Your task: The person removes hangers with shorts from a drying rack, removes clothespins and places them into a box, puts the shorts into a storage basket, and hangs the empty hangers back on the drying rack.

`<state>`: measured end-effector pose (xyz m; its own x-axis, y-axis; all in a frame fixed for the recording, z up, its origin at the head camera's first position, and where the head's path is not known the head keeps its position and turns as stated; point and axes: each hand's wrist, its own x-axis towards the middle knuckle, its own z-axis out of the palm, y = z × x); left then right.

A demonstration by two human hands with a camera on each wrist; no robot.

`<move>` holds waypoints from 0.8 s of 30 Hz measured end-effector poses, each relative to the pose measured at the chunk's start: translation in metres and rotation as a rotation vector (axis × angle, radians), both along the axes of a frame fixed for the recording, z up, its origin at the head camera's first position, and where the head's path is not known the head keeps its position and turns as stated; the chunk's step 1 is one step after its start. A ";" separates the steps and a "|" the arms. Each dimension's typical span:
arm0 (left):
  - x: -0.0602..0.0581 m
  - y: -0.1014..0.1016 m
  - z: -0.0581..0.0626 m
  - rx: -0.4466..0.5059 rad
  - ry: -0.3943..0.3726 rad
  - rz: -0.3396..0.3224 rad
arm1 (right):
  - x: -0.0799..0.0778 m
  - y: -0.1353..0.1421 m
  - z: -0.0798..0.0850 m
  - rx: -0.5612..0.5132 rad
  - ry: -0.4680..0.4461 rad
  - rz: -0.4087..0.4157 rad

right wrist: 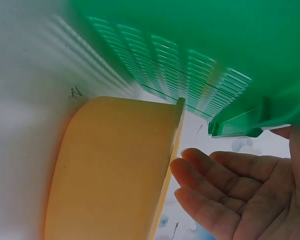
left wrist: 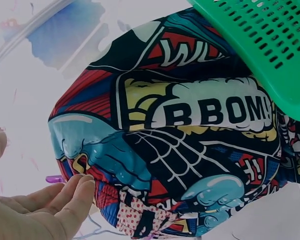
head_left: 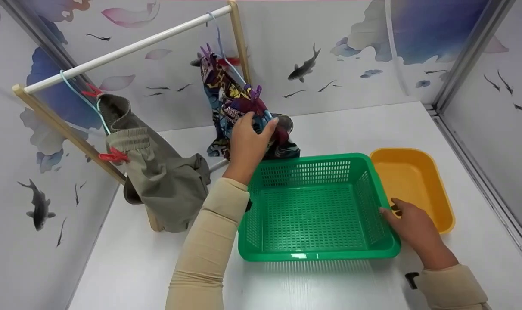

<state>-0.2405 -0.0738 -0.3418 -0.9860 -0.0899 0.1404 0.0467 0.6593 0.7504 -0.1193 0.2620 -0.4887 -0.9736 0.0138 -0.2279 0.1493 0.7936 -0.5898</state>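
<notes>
Comic-print shorts (head_left: 239, 101) hang from a light blue hanger (head_left: 220, 36), held by purple clips (head_left: 253, 92). My left hand (head_left: 250, 142) is at the front of the shorts, thumb and fingers spread apart; in the left wrist view its fingertips (left wrist: 82, 185) are right by the patterned cloth (left wrist: 160, 150). A green basket (head_left: 317, 257) stands below, with bare mesh inside. At its right rim is my right hand (head_left: 416, 228), thumb against the rim and the other fingers loosely extended beneath it, as the right wrist view shows, close to the yellow tub (right wrist: 110, 165).
On the left, a rack with a white bar (head_left: 132, 48) and wooden posts (head_left: 71, 133) stands on the white table (head_left: 127, 258). Olive trousers (head_left: 162, 172) hang there by red clips (head_left: 113, 156). The yellow tub's far part (head_left: 401, 151) sits right of the basket. Printed wall panels (head_left: 330, 82) enclose the table.
</notes>
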 end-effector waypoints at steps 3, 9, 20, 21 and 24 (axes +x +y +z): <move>-0.004 0.005 0.002 0.010 0.011 0.024 | 0.000 -0.001 0.000 -0.007 0.009 0.009; -0.011 0.015 0.008 -0.033 -0.005 0.076 | 0.000 -0.001 -0.001 -0.026 -0.010 0.000; -0.024 0.021 0.012 -0.052 -0.070 0.117 | 0.000 0.000 -0.002 -0.026 -0.029 0.001; -0.025 0.021 0.012 -0.049 -0.074 0.122 | 0.000 0.000 -0.002 -0.025 -0.032 0.002; -0.026 0.020 0.011 -0.046 -0.077 0.135 | -0.001 -0.001 -0.002 -0.025 -0.032 0.005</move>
